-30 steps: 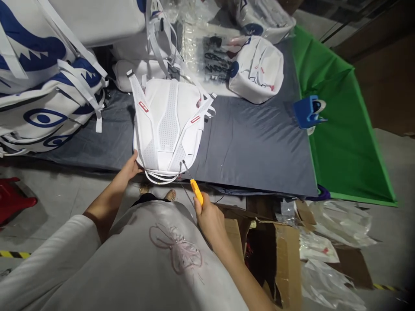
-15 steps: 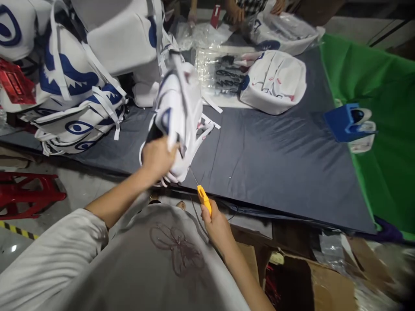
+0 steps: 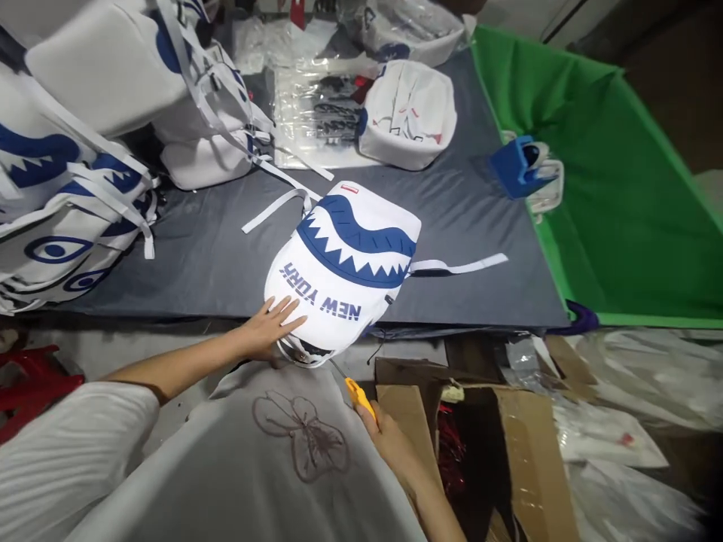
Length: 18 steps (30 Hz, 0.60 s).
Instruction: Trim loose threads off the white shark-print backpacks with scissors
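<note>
Now left hand (image 3: 269, 328) fingers splayed flat on padded white backpack (image 3: 344, 267); right hand (image 3: 392, 444) fingers clamped on yellow-handled tool (image 3: 360, 395).

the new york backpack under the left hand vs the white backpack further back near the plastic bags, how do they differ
The New York backpack lies at the near table edge under the left hand; the far backpack sits untouched by the plastic bags. The near one shows a bold blue toothed mouth and lettering; the far one shows only thin dark lines and small red marks. Both are white, on the grey cloth.

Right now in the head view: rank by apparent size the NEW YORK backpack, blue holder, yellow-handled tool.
1. NEW YORK backpack, by far largest.
2. Blue holder; farther away, so true size is unsure.
3. Yellow-handled tool, partly hidden in the right hand.
</note>
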Each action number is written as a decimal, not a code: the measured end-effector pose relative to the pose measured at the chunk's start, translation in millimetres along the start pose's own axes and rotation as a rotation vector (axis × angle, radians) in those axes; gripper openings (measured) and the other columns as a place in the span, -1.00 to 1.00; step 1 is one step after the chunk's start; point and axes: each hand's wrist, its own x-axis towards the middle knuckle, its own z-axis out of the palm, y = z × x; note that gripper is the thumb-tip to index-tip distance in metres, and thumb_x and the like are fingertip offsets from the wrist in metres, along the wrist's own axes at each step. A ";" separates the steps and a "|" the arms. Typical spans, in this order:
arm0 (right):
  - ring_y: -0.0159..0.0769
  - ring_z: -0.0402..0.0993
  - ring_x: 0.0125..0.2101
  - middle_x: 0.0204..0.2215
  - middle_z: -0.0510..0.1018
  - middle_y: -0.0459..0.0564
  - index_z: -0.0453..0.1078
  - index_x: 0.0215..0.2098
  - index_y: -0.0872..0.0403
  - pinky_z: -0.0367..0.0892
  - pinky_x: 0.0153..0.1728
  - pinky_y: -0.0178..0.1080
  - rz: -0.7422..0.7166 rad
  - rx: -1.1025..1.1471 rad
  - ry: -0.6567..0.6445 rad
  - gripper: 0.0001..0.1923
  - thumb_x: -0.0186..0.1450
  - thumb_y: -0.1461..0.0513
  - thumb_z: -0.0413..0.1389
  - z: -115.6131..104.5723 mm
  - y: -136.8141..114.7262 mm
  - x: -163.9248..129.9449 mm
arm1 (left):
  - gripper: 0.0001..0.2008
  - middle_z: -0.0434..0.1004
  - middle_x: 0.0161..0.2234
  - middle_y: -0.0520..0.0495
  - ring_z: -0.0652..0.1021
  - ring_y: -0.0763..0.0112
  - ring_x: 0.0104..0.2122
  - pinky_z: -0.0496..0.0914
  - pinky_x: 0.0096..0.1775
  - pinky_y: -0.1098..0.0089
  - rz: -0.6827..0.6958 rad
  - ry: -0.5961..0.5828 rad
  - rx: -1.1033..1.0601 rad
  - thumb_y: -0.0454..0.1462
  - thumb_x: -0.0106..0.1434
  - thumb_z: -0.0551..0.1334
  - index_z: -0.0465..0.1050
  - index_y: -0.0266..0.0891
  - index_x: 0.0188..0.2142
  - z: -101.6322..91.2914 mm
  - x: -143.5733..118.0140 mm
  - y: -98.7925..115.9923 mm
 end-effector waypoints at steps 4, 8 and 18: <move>-0.19 0.46 -0.47 -0.51 0.52 -0.01 0.42 -0.05 0.05 0.31 -0.42 -0.26 -0.010 0.211 -0.088 -0.41 0.36 -0.17 -0.18 -16.0 -8.1 -30.0 | -0.45 0.30 0.26 -0.23 0.26 0.10 0.29 0.09 0.27 0.12 0.053 0.035 -0.005 -0.26 0.23 0.27 0.32 -0.11 0.22 -21.3 24.9 -20.7; -0.25 0.35 -0.57 -0.59 0.44 -0.05 0.37 -0.37 0.02 0.29 -0.46 -0.24 0.004 0.385 0.043 -0.44 0.31 -0.24 -0.10 -25.5 -9.9 -62.5 | -0.68 0.63 -0.23 -0.19 0.60 0.20 -0.18 0.38 -0.14 0.31 -0.241 0.411 -0.046 -0.13 0.39 0.08 0.54 -0.21 -0.08 -88.3 75.6 -4.0; -0.27 0.31 -0.62 -0.65 0.33 -0.09 0.24 -0.44 0.00 0.24 -0.56 -0.26 -0.130 0.384 0.564 -0.44 0.41 -0.17 -0.29 -8.5 -53.6 -2.3 | -0.60 0.61 -0.37 -0.18 0.60 0.17 -0.31 0.37 -0.33 0.30 -0.077 0.460 0.073 -0.01 0.39 0.05 0.52 -0.24 -0.22 -135.2 79.8 67.2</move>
